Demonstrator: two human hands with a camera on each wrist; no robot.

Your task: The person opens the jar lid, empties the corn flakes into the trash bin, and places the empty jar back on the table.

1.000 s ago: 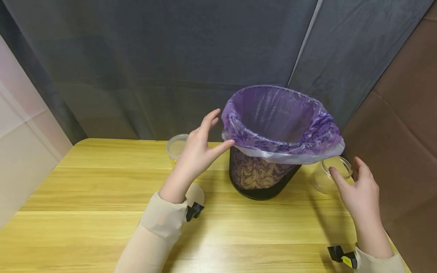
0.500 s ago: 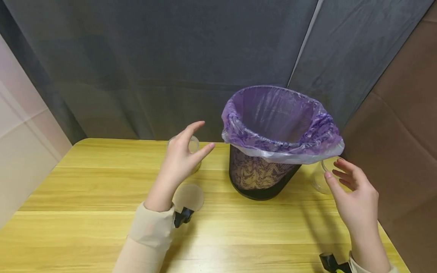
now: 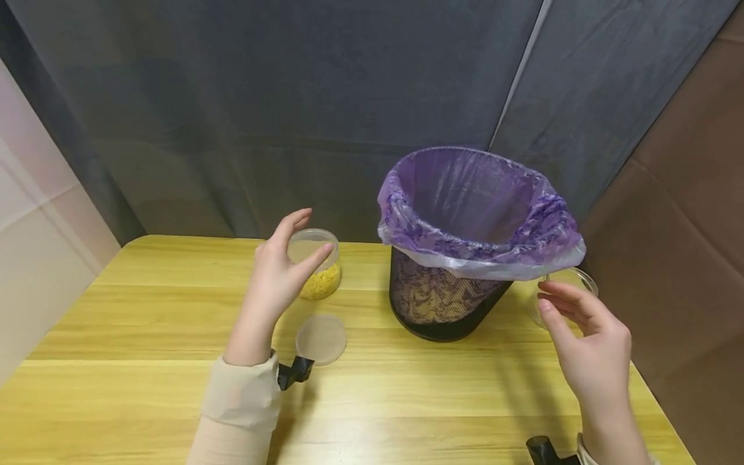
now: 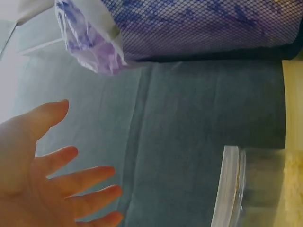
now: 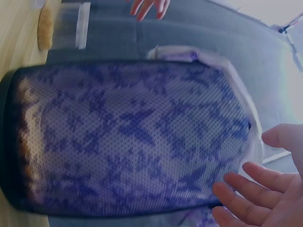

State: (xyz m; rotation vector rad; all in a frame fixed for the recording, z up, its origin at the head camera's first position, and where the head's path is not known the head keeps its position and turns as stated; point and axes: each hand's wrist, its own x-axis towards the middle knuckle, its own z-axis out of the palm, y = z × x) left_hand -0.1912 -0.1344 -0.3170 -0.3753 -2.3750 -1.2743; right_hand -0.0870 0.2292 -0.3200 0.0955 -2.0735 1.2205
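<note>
Left hand: the left hand [image 3: 276,271] is held in the air with thumb and fingers spread wide apart; nothing is gripped by it.
Right hand: the right hand [image 3: 595,352] is raised at the right front of the bin, its fingers slightly bent and its thumb set apart; nothing is seen to be held, though whether the bag is brushed by the fingertips cannot be told.
Bin: a black wire-mesh bin [image 3: 442,297] with a dark base is stood on the pale yellow wood-grain desk [image 3: 407,400], between the two hands.
Bag: the bin is lined with a thin purple patterned plastic bag [image 3: 482,248], its whitish edge folded outward over the rim.
Tub: a clear round plastic tub [image 3: 322,281], partly filled with yellow bits, is placed upright left of the bin, overlapped by the left hand but apart from it.
Disc: a flat round translucent disc [image 3: 321,340] is laid in front of the tub.
Container: a clear round container [image 3: 575,279] is partly hidden behind the right hand.
Backdrop: the rear is closed off by a dark grey curtain [image 3: 290,116].
</note>
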